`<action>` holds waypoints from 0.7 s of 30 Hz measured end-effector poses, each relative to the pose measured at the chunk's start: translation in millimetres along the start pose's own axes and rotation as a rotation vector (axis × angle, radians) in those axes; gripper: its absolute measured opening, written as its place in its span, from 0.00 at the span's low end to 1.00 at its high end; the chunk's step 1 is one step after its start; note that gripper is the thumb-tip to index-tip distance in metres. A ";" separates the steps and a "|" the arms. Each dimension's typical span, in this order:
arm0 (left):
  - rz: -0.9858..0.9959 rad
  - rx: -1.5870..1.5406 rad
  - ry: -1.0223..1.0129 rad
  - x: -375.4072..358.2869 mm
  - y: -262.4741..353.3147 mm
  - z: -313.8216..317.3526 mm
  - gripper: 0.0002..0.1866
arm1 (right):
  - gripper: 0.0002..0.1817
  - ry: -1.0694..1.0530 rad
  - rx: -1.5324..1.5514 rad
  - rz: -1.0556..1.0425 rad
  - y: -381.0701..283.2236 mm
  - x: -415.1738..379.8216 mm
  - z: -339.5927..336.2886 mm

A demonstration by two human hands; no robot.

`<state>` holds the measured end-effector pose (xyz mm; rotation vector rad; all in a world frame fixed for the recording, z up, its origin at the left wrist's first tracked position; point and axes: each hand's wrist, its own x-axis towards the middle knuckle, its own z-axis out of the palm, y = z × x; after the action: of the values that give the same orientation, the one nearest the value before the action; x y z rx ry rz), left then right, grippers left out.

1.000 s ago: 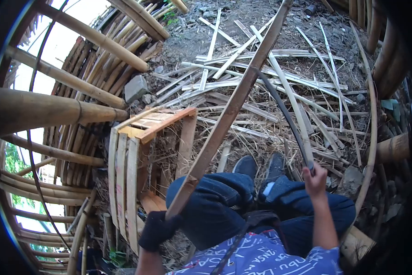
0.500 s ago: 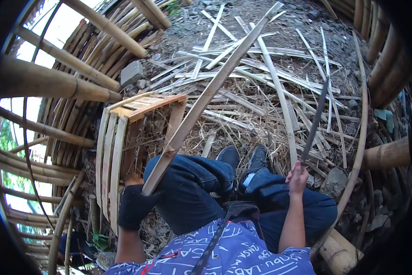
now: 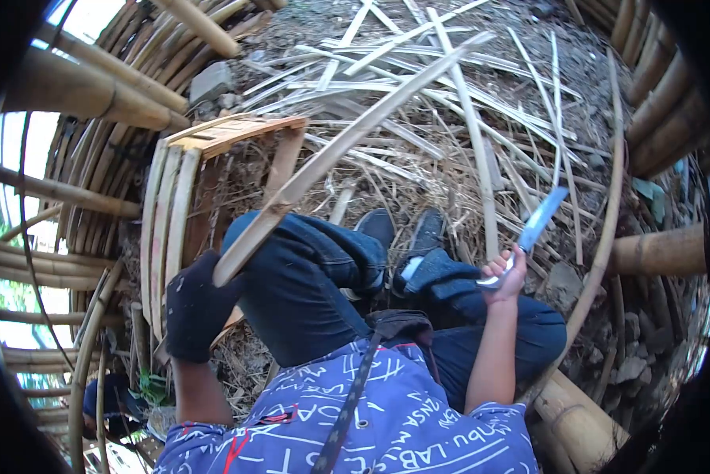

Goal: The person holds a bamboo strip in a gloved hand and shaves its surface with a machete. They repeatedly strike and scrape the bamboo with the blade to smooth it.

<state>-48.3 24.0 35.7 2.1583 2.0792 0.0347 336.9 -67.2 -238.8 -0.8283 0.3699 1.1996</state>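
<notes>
My left hand, in a black glove, is closed around the near end of a long split bamboo strip. The strip slants up to the right, past my left thigh and over the ground. In my bare right hand is a large knife, gripped by its handle above my right knee. Its broad blade points up and to the right, the flat catching the light, apart from the strip. A slatted wooden crate stands on its side just beyond my gloved hand.
Several thin bamboo strips lie crossed on the ground ahead, over dry shavings. Thick bamboo poles flank the left, with another pole at right. A grey block sits behind the crate. Part of another person shows at lower left.
The knife has turned from edge-on to showing its flat side, its tip lower. The strip's far end has dropped, and my left hand has come slightly up and left in view.
</notes>
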 end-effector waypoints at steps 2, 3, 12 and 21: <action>0.022 -0.033 0.069 1.0 -4.6 9.1 0.17 | 0.18 -0.009 0.100 0.051 -2.2 1.3 -1.2; 0.030 -0.073 0.080 2.8 -7.8 15.1 0.18 | 0.18 -0.013 0.108 0.058 -2.1 2.4 -2.8; 0.131 -0.070 0.142 12.6 -16.9 25.2 0.22 | 0.16 0.075 0.004 0.058 2.5 5.3 -6.6; 0.171 -0.117 0.142 17.1 -19.6 23.0 0.22 | 0.16 0.146 -0.078 0.020 8.2 6.5 -2.6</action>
<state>-64.3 39.6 9.2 2.3155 1.9014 0.3294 332.0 -63.7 -247.8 -0.9845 0.4532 1.1812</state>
